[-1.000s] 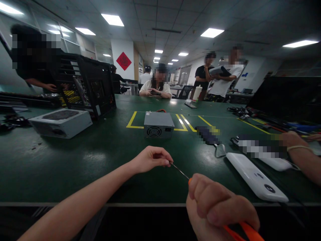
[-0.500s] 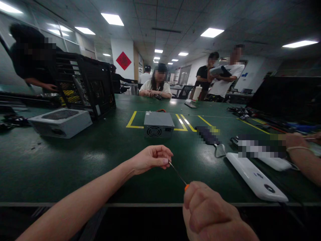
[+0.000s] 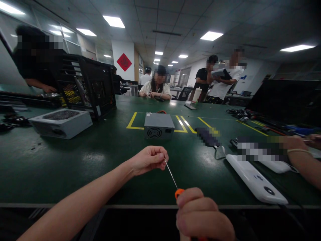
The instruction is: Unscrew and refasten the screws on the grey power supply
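Note:
My right hand (image 3: pixel 203 217) is a fist round the orange handle of a thin screwdriver (image 3: pixel 172 176) at the bottom of the view. Its metal shaft slants up and left to my left hand (image 3: pixel 149 159), whose fingertips pinch the tip above the green table (image 3: pixel 100 167). Whether something small sits between those fingertips I cannot make out. A grey power supply unit (image 3: pixel 158 126) with a round fan grille stands on the table just beyond my hands, inside yellow floor-tape lines.
A silver flat box (image 3: pixel 60 123) and an open black computer case (image 3: pixel 85 85) stand at the left. White power banks (image 3: pixel 254 179) lie at the right beside another person's forearm (image 3: pixel 301 157). Several people sit or stand behind the table.
My right hand has drawn left and downward, tilting the screwdriver shaft steeper. My left hand keeps pinching the tip and has barely shifted.

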`<state>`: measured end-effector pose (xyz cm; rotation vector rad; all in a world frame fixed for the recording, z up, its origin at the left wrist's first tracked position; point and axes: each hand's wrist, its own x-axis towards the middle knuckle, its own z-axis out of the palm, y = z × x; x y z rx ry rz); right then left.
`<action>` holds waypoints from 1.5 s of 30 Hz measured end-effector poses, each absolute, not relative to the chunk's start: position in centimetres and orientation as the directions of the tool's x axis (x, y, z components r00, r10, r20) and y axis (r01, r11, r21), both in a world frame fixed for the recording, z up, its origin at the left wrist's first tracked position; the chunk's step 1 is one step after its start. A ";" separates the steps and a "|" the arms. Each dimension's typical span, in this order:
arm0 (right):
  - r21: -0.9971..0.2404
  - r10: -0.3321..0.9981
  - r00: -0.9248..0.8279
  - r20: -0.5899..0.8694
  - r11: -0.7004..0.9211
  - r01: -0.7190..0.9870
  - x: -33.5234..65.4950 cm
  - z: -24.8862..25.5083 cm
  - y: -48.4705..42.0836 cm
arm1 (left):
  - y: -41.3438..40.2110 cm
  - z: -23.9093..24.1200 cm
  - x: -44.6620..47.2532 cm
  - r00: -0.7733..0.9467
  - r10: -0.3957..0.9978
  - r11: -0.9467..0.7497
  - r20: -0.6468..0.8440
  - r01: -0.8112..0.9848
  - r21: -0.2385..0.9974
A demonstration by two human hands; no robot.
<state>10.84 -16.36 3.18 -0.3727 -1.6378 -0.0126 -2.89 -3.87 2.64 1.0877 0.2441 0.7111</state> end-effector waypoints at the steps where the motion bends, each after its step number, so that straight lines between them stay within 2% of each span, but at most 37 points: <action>1: -0.189 0.197 0.000 0.980 0.937 0.294 10.8 3.2 -16.1 | -3.8 2.7 -3.0 0.740 0.651 0.261 0.168 -0.427 0.866; 4: -0.200 0.188 0.069 0.980 0.892 0.405 10.9 3.3 -15.5 | -3.3 2.9 -3.3 0.680 0.709 0.238 0.189 -0.483 0.843; 6: -0.235 0.231 0.058 0.971 0.891 0.388 11.3 3.0 -15.3 | -2.9 3.1 -3.6 0.635 0.750 0.226 0.184 -0.507 0.832; 10: -0.433 0.453 0.026 0.891 0.832 0.345 11.6 1.5 -15.4 | -2.0 3.4 -3.9 0.502 0.853 0.176 0.143 -0.534 0.827; 15: -0.740 0.781 -0.020 0.625 0.600 0.303 11.0 -0.6 -15.2 | -1.6 3.5 -3.9 0.396 0.908 0.094 0.140 -0.516 0.851; 18: -0.901 0.909 0.034 0.416 0.407 0.152 10.3 -1.3 -15.1 | -1.9 3.6 -3.8 0.403 0.904 0.088 0.145 -0.505 0.859; 20: -0.961 0.959 0.067 0.277 0.275 0.030 10.0 -1.4 -15.1 | -2.3 3.7 -3.7 0.416 0.898 0.096 0.146 -0.507 0.857; 26: -0.976 0.997 0.012 0.081 0.082 -0.201 9.7 -1.0 -14.7 | -2.6 3.8 -3.8 0.438 0.891 0.136 0.117 -0.505 0.852; 32: -0.893 0.998 0.001 -0.067 -0.060 -0.446 9.4 -0.1 -14.3 | -2.5 3.6 -3.8 0.459 0.883 0.152 0.096 -0.473 0.868; 39: -0.831 0.970 -0.106 -0.218 -0.241 -0.501 9.7 0.9 -12.9 | -1.3 2.8 -3.4 0.419 0.907 0.163 0.041 -0.440 0.883; 45: -0.788 0.963 -0.094 -0.251 -0.260 -0.558 10.8 1.2 -10.1 | 0.4 2.3 -1.9 0.381 0.923 0.220 -0.059 -0.395 0.892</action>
